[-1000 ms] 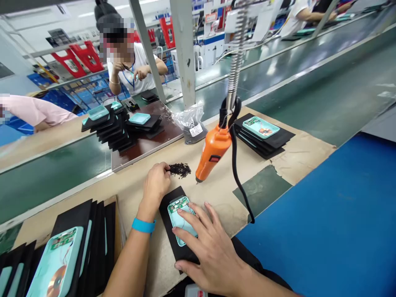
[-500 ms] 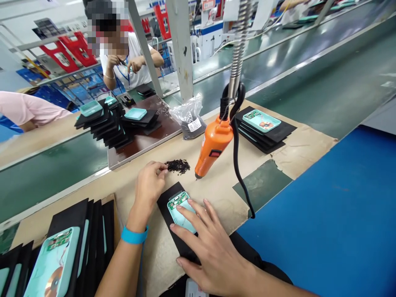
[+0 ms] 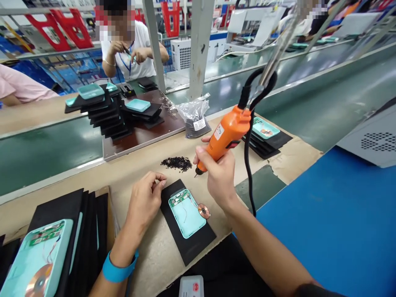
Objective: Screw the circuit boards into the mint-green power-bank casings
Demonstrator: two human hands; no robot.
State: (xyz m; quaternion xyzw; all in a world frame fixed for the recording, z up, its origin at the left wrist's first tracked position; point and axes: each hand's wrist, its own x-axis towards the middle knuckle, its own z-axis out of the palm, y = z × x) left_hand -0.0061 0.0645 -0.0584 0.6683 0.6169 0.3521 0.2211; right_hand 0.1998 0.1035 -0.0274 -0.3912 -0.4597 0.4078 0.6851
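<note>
My right hand (image 3: 218,173) is wrapped round the orange electric screwdriver (image 3: 227,134), which hangs from a coiled cable and tilts with its tip down beside a heap of small black screws (image 3: 177,163). My left hand (image 3: 145,200) pinches its fingertips together just left of a black pad (image 3: 188,237); what it holds is too small to name. On the pad lies a mint-green device shell (image 3: 186,213) with a circuit board at its far end and a copper coil (image 3: 203,210) hanging off its right side.
Black pads with more green shells stand stacked at the near left (image 3: 46,251), far right (image 3: 266,134) and on a brown board (image 3: 123,109). A plastic bag of screws (image 3: 195,119) sits behind the heap. Green conveyor belts run behind. Other people work across the line.
My right hand lifted off the green shell and took hold of the hanging screwdriver. My left hand drew back from the screw heap with its fingers pinched. The copper coil now shows.
</note>
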